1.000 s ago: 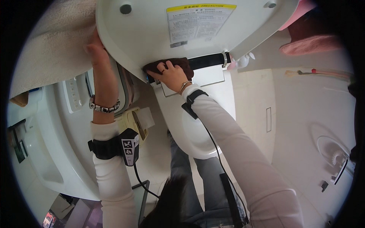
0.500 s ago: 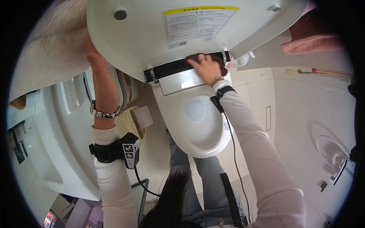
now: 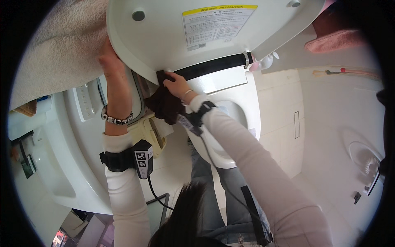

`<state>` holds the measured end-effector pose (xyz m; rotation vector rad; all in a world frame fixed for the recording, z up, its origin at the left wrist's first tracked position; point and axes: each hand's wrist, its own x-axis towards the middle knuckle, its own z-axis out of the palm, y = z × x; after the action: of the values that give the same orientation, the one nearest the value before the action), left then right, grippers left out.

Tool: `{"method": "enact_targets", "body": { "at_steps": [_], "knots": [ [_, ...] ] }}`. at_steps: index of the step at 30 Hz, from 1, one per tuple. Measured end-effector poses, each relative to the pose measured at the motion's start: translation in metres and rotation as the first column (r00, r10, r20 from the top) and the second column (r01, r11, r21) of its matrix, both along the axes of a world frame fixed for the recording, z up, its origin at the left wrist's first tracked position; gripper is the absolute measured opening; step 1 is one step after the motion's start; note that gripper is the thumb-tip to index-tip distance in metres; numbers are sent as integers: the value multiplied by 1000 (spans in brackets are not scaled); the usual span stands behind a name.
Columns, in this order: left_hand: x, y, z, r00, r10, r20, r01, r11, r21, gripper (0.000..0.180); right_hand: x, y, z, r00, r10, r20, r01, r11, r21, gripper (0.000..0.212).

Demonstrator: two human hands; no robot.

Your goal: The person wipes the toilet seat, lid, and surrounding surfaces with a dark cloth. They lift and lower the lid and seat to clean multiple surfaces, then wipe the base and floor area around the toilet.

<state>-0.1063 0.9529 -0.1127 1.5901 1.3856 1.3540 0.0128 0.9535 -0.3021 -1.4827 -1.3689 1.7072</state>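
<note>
A toilet lid (image 3: 164, 37) stands raised, its white underside bearing a label (image 3: 218, 25). At the lid's left edge is my left hand (image 3: 112, 61), gripping the rim with its fingers mostly hidden behind it. My right hand (image 3: 177, 85) presses a dark brown cloth (image 3: 165, 105) against the left end of the black hinge strip (image 3: 214, 66). The rest of the cloth hangs down the toilet's left side. Below the strip lies a glossy white panel (image 3: 222, 82). My right forearm partly covers the toilet bowl (image 3: 230, 111).
A cream paper holder (image 3: 150, 136) stands left of the toilet. Farther left is a white basin (image 3: 53, 164), with a beige towel (image 3: 61, 53) above it. A pink cloth (image 3: 333, 41) hangs at the upper right. A coiled hose (image 3: 367, 164) is by the right wall.
My right hand has slid leftward along the hinge strip with the brown cloth, from its right end to its left end. My left hand stays at the lid's edge.
</note>
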Motion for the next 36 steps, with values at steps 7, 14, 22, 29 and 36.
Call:
{"method": "enact_targets", "body": {
  "at_steps": [7,14,22,29,36],
  "knots": [
    [8,-7,-15,986,131,103,-133,991,19,88,-1,3,59,941,-190,-279,92,940,-329,46],
    [-3,-29,-9,969,70,237,-20,978,-210,90,16,-4,190,713,-254,-654,21,940,-342,44],
    [2,-64,-24,993,24,113,20,928,-371,91,116,-30,238,748,-126,-652,-147,926,-348,52],
    [23,-128,-51,852,331,405,-92,857,-507,48,251,-50,292,824,319,-469,-281,948,151,37],
    [73,-205,-57,414,607,678,-9,748,-664,35,246,-41,348,902,424,-76,-406,896,181,46]
  ]
}}
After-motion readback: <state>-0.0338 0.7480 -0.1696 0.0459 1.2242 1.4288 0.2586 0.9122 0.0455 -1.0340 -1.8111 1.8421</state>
